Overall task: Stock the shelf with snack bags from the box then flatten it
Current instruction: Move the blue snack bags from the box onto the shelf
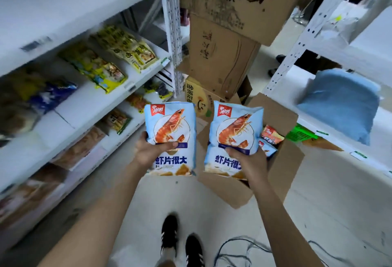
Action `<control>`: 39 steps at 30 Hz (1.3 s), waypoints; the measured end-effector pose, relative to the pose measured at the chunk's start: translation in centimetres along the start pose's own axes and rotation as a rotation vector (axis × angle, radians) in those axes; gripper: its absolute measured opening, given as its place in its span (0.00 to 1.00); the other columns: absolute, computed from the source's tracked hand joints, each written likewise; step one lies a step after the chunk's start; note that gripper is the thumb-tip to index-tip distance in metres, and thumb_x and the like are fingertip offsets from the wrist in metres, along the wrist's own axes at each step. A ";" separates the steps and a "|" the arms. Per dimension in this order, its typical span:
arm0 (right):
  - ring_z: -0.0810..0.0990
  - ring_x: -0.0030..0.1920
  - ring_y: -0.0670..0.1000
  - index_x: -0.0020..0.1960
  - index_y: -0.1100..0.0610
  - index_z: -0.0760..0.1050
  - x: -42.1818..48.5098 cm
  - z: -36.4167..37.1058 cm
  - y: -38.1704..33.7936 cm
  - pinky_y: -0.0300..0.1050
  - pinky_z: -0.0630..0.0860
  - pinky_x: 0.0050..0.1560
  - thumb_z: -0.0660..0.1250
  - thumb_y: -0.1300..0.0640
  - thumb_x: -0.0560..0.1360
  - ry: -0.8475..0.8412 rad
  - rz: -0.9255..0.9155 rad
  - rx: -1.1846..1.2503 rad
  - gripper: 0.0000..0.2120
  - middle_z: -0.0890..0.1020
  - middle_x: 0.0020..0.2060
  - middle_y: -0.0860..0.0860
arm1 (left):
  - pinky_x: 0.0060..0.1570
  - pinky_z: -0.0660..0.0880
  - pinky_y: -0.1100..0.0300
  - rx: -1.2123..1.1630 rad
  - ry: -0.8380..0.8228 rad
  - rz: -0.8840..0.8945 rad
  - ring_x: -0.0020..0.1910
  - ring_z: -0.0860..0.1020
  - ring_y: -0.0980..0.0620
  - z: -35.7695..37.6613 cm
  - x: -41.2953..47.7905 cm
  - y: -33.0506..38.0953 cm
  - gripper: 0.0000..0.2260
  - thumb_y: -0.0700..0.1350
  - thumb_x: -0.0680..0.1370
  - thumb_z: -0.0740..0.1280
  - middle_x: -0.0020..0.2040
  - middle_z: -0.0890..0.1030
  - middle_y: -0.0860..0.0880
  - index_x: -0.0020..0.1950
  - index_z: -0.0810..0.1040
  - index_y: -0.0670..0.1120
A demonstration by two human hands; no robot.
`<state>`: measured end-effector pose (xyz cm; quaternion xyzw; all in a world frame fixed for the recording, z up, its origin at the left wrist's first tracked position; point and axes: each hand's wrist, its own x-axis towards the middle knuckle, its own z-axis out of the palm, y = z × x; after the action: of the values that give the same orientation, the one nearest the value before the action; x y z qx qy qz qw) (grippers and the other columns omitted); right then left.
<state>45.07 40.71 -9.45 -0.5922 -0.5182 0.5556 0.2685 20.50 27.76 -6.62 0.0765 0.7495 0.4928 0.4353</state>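
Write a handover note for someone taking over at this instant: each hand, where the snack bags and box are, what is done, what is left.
Left hand grips one shrimp-chip bag; right hand grips a second bag, both held upright, apart.
The box sits open on the floor at right, with more packets inside.
The shelf at left holds other snacks.
Done: two bags in hand.
Left: shelve both, empty the box, flatten it.

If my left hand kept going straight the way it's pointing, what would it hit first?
Likely the yellow box on the floor ahead, with the bag that your left hand grips leading. Depth is unclear.
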 end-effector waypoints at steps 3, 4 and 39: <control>0.83 0.52 0.48 0.54 0.50 0.79 -2.7 2.1 -1.6 0.51 0.79 0.56 0.83 0.54 0.61 -0.095 -0.065 -0.022 0.24 0.85 0.48 0.44 | 0.27 0.78 0.61 -0.065 0.062 0.010 0.32 0.84 0.52 -4.0 -3.8 -0.8 0.27 0.38 0.63 0.82 0.46 0.84 0.47 0.54 0.71 0.49; 0.83 0.51 0.48 0.53 0.50 0.79 -3.6 3.0 -2.1 0.49 0.79 0.56 0.82 0.57 0.63 -0.125 -0.079 -0.033 0.21 0.85 0.48 0.44 | 0.27 0.78 0.61 -0.081 0.089 0.011 0.32 0.84 0.51 -5.6 -5.0 -1.1 0.28 0.38 0.63 0.82 0.46 0.84 0.47 0.55 0.71 0.49; 0.83 0.52 0.48 0.58 0.52 0.78 -39.9 39.2 -12.7 0.48 0.81 0.53 0.83 0.54 0.61 -1.013 -0.465 -0.096 0.28 0.85 0.49 0.47 | 0.30 0.80 0.59 -0.399 0.858 0.224 0.36 0.85 0.50 -50.3 -34.9 -9.2 0.33 0.43 0.63 0.82 0.50 0.84 0.46 0.62 0.70 0.47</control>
<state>10.52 -1.69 7.73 -0.1331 -0.7240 0.6727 0.0742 8.06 -29.69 12.95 -0.1383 0.7395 0.6577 0.0373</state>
